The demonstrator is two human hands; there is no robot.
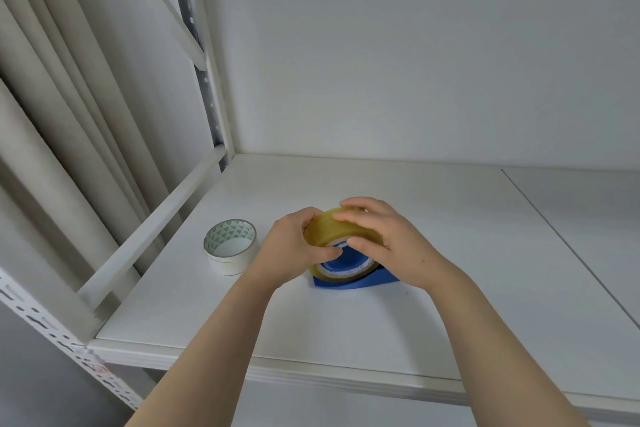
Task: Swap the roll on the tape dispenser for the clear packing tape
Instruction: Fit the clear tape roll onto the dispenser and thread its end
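Grip was two-handed on the clear packing tape roll (341,236): left hand (298,250) clasped its left edge with the thumb near the core, right hand (388,239) wrapped over the top and right side, fingers across the yellowish outer band. Roll sat tilted in that grip, on or against the blue tape dispenser (349,279); couldn't tell if the core was fully seated on the hub. Dispenser base poked out beneath the roll and rested on the white shelf (450,288). Left of the grip, apart from the left hand, a white tape roll (230,246) with green-patterned inner core lay flat on the shelf. Farther left, the shelf's metal upright (207,80) and beige curtain (52,97).
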